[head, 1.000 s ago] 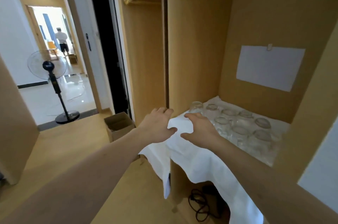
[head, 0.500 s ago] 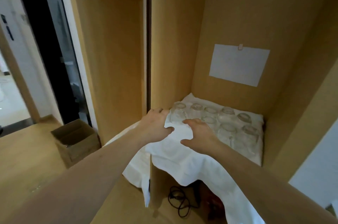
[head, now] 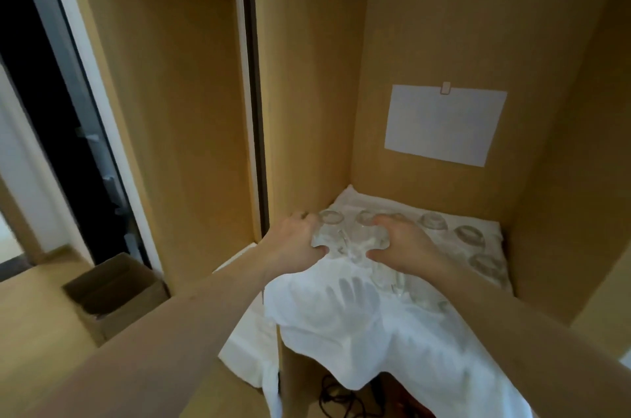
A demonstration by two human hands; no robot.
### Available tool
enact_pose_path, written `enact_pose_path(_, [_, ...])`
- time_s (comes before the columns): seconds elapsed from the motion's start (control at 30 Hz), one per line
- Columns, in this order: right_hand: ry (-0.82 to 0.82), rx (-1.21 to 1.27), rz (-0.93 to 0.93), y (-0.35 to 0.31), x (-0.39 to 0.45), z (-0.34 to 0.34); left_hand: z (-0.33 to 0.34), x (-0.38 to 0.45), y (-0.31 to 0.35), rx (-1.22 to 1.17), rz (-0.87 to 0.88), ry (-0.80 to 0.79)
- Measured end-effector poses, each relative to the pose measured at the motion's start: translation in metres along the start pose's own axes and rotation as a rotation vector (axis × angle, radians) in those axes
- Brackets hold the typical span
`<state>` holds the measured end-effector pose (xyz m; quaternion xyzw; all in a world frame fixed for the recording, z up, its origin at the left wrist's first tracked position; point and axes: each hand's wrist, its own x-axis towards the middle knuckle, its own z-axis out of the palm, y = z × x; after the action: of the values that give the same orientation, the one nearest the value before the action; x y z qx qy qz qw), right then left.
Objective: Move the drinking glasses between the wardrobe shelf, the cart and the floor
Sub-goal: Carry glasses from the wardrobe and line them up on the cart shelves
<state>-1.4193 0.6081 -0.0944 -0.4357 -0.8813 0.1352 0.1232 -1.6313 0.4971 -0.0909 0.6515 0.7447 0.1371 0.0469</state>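
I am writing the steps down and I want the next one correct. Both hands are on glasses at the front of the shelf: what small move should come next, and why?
Probably lift both straight up, slowly. The left hand and the right hand each curl round a glass standing on the loose white cloth, with other glasses close behind; dragging could pull the cloth.

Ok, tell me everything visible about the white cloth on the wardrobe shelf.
The white cloth looks like thin, soft fabric, rumpled and creased. It covers the wardrobe shelf from the back wall to the front, then hangs over the front edge in loose folds, with a second drape falling lower on the left. Clear drinking glasses stand on it. The left hand and right hand are over its front part, around glasses there.
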Motion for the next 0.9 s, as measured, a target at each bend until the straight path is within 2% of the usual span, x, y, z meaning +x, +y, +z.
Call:
enact_pose_path(0.23, [0.007, 0.019, 0.116, 0.038, 0.054, -0.006, 0.003, 0.088, 0.003, 0.043, 0.036, -0.021])
enact_pose_path(0.4, [0.011, 0.022, 0.252, 0.085, 0.084, -0.015, 0.023, 0.152, 0.033, -0.002, 0.155, -0.076])
enact_pose_path(0.5, [0.022, -0.046, 0.3, 0.111, 0.099, -0.014, 0.037, 0.188, 0.056, 0.061, 0.208, -0.117])
enact_pose_path(0.6, [-0.053, -0.151, 0.302, 0.127, 0.11, -0.012, 0.048, 0.218, 0.076, 0.118, 0.242, -0.138])
enact_pose_path(0.77, [-0.22, -0.187, 0.319, 0.149, 0.127, -0.004, 0.076, 0.26, 0.1, 0.148, 0.243, -0.226])
enact_pose_path(0.9, [-0.259, -0.245, 0.309, 0.155, 0.14, -0.005, 0.097, 0.281, 0.113, 0.257, 0.224, -0.331])
